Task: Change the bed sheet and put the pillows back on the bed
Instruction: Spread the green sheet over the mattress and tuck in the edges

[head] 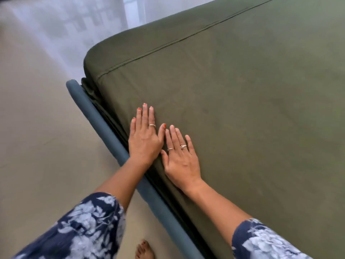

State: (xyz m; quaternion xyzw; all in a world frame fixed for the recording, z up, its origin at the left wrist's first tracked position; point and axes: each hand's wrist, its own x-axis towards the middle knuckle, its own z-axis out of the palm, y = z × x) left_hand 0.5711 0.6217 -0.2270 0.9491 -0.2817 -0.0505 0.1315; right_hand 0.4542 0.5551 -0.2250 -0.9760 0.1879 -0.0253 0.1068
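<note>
Green bed sheet (233, 94) stretched smooth over bed, corner tucked above blue bed frame (104, 135). Both hands flat on sheet near frame-side edge, fingers straight: left hand (144, 141) at edge, right hand (180, 159) just beside, thumbs nearly touching.

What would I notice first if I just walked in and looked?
Two flat hands in the middle: the left hand and right hand press side by side on the green bed sheet, near its edge. Below them runs the blue bed frame, with a bare foot on the floor at the bottom.
</note>
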